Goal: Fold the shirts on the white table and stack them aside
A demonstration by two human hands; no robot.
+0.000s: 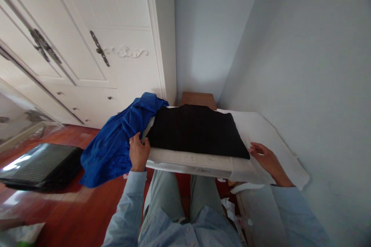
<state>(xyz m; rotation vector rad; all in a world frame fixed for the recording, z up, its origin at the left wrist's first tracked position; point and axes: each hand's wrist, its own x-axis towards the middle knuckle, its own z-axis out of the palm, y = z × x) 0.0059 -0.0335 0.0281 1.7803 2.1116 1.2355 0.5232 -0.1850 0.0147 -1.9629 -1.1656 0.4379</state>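
A folded black cloth (197, 129), perhaps a garment, lies spread flat across a narrow white padded board (188, 158). At its front left corner is my left hand (139, 152), a ring on one finger, with thumb and fingers apart; whether the thumb touches the cloth I cannot tell. My right hand (263, 156) is beside the front right corner, its fingers loosely stretched towards the edge and holding nothing. A crumpled blue cloth (121, 139) drapes over the board's left end and hangs down, just beyond my left fingers.
A white wardrobe (121, 11) stands behind on the left, and a grey wall (319, 65) closes in on the right. White sheeting (255, 123) covers the board's right end. A dark ribbed suitcase (43, 162) lies on the red wooden floor (75, 212). Behind the board is a brown box (199, 98).
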